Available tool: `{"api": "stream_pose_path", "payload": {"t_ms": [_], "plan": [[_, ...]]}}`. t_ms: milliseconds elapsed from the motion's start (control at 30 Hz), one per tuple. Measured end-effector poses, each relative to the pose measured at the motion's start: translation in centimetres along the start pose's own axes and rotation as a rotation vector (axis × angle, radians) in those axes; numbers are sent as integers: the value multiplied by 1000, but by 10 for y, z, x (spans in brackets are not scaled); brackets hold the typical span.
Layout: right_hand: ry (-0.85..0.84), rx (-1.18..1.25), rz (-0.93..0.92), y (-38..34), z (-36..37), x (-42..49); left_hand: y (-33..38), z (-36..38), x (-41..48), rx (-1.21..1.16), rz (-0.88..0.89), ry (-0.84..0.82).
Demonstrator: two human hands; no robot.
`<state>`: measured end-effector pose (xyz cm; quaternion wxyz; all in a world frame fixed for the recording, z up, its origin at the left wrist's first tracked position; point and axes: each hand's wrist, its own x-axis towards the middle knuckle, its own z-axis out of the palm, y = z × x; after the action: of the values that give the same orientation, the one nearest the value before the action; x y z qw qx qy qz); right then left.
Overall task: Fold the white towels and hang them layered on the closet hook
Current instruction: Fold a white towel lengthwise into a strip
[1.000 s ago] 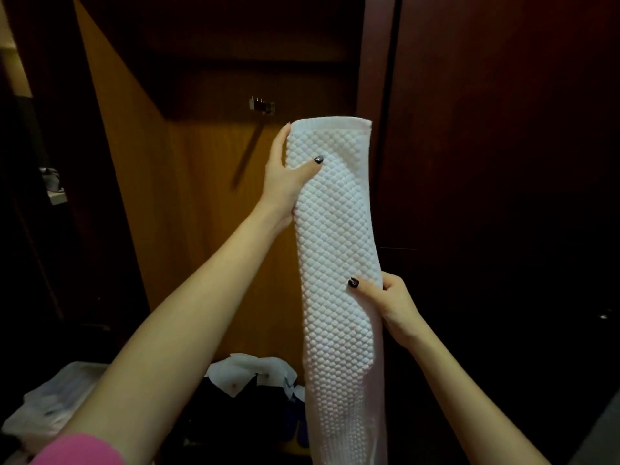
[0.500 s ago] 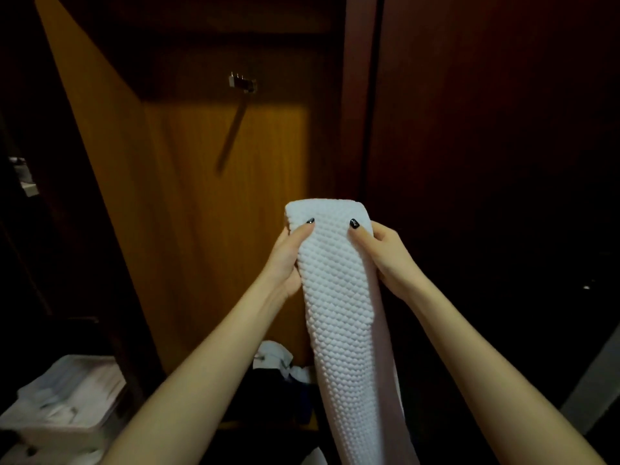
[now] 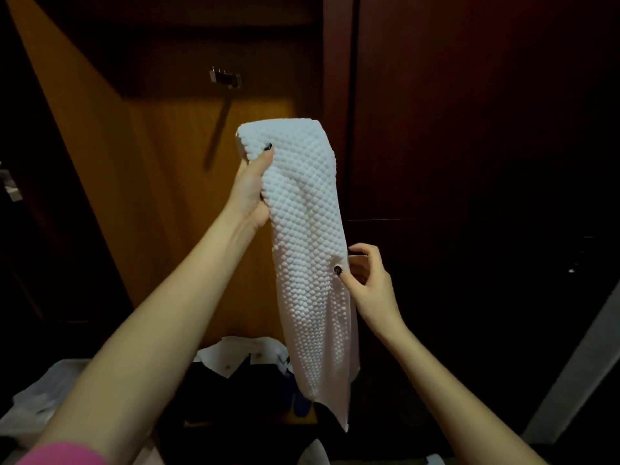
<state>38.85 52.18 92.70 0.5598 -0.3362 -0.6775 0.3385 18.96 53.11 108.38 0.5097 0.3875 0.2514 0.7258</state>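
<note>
left grip [image 3: 250,193] clasps the folded white towel [image 3: 302,213] near its top; right grip [image 3: 369,283] pinches its edge below; hook [image 3: 225,78] above left grip.

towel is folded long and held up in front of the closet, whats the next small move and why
Probably raise the folded top of the towel up and left toward the hook. The left hand grips the towel just below that fold, the right hand pinches its right edge lower down, and the hook sits bare above it, so it looks ready to drape.
</note>
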Motion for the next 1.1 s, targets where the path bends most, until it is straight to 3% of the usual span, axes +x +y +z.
{"api": "stream_pose_path", "payload": {"t_ms": [100, 267, 467, 633, 833, 1000, 1100], "plan": [[115, 45, -70, -7, 10, 2, 12, 9, 4, 11, 37, -5], [-2, 71, 17, -23, 20, 23, 26, 20, 12, 76, 67, 0], [73, 161, 64, -28, 27, 25, 30, 20, 12, 155, 154, -3], [-105, 245, 51, -32, 18, 32, 41, 16, 5, 237, 212, -66], [-387, 479, 244, -38, 10, 51, 49, 24, 1, 116, 95, -53], [-338, 379, 116, -35, 16, 55, 67, 13, 5, 334, 207, 66], [-280, 317, 109, -38, 22, 66, 76, -8, 7, 318, 240, 133]]}}
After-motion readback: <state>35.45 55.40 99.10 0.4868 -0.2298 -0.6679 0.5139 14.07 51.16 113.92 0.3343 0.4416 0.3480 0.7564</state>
